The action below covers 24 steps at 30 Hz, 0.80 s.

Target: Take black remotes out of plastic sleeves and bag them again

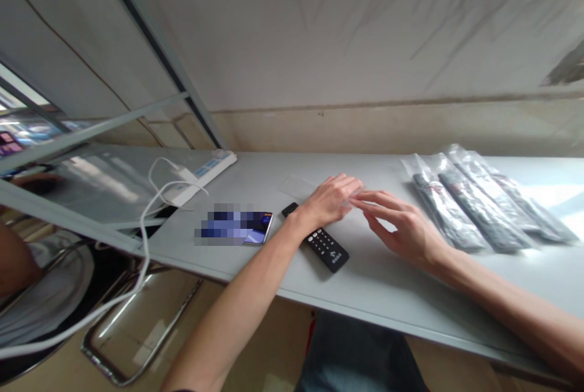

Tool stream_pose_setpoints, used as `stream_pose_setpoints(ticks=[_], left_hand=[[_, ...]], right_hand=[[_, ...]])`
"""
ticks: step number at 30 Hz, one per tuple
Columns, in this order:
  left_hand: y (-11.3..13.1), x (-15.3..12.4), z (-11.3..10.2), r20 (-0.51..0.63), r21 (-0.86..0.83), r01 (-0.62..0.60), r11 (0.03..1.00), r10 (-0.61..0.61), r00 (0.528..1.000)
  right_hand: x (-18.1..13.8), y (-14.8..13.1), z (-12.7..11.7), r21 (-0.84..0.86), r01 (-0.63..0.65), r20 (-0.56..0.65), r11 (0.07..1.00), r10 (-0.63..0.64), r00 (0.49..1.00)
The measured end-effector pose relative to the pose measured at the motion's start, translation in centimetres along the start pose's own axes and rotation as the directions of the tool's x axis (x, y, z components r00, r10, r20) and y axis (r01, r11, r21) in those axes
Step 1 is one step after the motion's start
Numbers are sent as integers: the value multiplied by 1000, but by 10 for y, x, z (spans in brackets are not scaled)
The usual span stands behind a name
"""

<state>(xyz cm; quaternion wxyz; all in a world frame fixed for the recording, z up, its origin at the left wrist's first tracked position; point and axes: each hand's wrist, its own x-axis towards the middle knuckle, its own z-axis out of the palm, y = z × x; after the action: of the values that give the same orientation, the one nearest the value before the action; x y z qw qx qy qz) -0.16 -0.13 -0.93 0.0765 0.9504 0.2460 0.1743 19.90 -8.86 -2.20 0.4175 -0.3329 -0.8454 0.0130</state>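
A thin clear plastic bag (296, 186) lies low over the table, its near end running under my left hand (335, 198). The fingers of my left hand are closed on the bag's right end. My right hand (404, 224) meets it from the right, with long fingers and thumb drawn into a pinch at the bag's edge; the exact contact is blurred. Below my left wrist, a black remote control (327, 251) with light buttons rests on the table, buttons up. My left forearm and wrist hide its middle part.
Several remotes in clear plastic bags (474, 203) lie side by side at the right. A phone (258, 227) with a lit screen is left of the remote. A white power strip (205, 176) with cables stands behind it. A metal frame and a person's arm (18, 258) are at far left.
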Motion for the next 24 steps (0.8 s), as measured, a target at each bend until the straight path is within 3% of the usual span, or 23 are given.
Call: stream_pose_setpoints(ticks=[8,15,24], left_hand=[[-4,1,8,-83,-52,-60,997,55,995],[-15,-2,7,-97,17,23,1000,-21,995],[-8,-2,7,-51,-37,-25,999,23,998]], right_hand=[[-3,-3,3,-147,-28,65,989,38,997],[-4,-4,-1,-156,-125,65,980,137,988],[-7,2,6,-141,-37,195,989,65,979]])
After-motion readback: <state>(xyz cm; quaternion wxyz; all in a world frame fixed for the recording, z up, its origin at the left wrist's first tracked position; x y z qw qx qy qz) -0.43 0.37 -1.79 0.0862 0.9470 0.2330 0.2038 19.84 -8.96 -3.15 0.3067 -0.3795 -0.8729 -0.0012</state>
